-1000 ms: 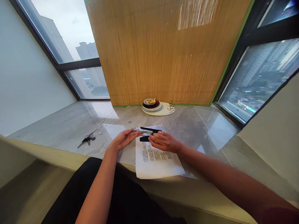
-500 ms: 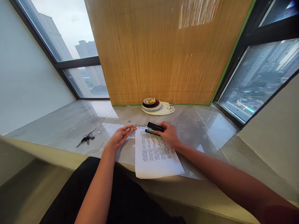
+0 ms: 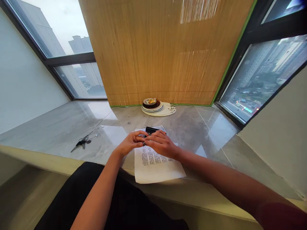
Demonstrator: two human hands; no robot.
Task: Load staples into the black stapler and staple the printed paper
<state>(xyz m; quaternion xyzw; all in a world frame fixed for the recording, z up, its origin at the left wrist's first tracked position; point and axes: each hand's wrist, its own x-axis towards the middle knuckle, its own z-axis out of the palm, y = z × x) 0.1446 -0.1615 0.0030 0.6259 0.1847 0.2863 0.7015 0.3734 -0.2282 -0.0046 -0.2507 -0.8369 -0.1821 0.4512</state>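
Observation:
A black stapler lies over the top part of a printed sheet of paper, mostly covered by my fingers. My left hand is curled at the stapler's left end, thumb below and fingers above. Whatever its fingertips pinch is hidden. From the right, my right hand closes over the stapler, its fingertips meeting those of my left hand. The stapler's metal rail is out of sight behind the fingers.
A bunch of keys lies on the grey marble sill at left. Small bits rest beyond my left hand. Stacked plates stand at the back by the bamboo blind. Windows flank both sides.
My left hand has moved right, from beside the stapler to its end, with a small piece at its fingertips before. My right hand has shifted left, covering the metal rail that showed earlier.

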